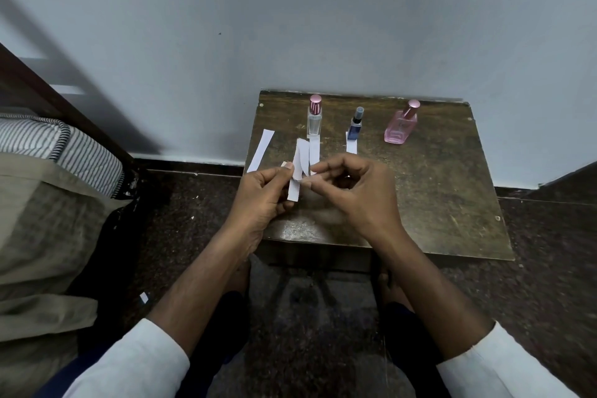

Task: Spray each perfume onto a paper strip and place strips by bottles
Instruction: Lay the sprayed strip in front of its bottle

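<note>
Right now my left hand (263, 194) and right hand (352, 191) each pinch the paper strip (298, 168) over the table's (436, 191) front-left edge. It's featherlight, limp, creases easily; possibly two strips stuck together, so I'd hold near one end.

3 bottles (358, 124) upright; 1 white strip (296, 176) held.

white paper strips (298, 171), pink bottle (400, 128), blue bottle (354, 129), brown table (452, 178), striped bedding (64, 145).
</note>
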The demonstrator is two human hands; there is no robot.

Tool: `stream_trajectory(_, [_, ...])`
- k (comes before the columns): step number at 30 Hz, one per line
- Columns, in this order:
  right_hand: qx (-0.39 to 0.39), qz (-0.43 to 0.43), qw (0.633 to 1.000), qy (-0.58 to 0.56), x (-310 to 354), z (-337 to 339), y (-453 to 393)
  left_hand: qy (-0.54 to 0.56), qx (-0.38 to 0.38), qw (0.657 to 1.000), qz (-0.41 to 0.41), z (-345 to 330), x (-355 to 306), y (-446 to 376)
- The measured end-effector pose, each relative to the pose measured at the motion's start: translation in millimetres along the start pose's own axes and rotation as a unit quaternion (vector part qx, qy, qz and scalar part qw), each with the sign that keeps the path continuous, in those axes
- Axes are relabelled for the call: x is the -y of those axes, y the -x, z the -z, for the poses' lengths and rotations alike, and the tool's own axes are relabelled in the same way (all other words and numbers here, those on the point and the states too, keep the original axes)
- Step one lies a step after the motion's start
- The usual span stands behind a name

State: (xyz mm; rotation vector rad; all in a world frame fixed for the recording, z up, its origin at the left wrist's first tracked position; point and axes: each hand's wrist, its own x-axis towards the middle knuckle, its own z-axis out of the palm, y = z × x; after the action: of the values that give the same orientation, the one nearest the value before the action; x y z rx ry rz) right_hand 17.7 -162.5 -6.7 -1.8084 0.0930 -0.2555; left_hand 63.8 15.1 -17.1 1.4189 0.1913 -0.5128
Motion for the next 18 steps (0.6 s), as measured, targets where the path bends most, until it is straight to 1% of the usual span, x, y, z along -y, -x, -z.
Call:
stream_trajectory(6, [-0.013,-0.029,0.999,-0.019,-3.6,4.2,-4.4,-0.016,0.02,1.0,-0.001,-2.4,-6.1,4.8])
stream_trajectory(9, [-0.026,-0.014,0.999,-0.014,-3.8,4.6,-3.9,-0.05,0.033,0.998,0.001,-2.2,-6.1,4.4])
stream_trajectory(11, [-0.021,0.0,1.0,-0.023,-3.3,4.6,-3.3,-0.067,0.037,0.997,-0.006,-1.0,-4.6,3.3])
stream_trajectory(14, [-0.016,0.013,0.999,-0.029,-3.8,3.4,-2.3,-0.105,0.044,0.993,-0.032,0.4,-3.0,3.1])
stream_trajectory(18, [-0.016,0.016,0.999,-0.045,-6.3,3.6,-4.3,-0.132,0.032,0.986,-0.095,2.7,-1.3,2.2])
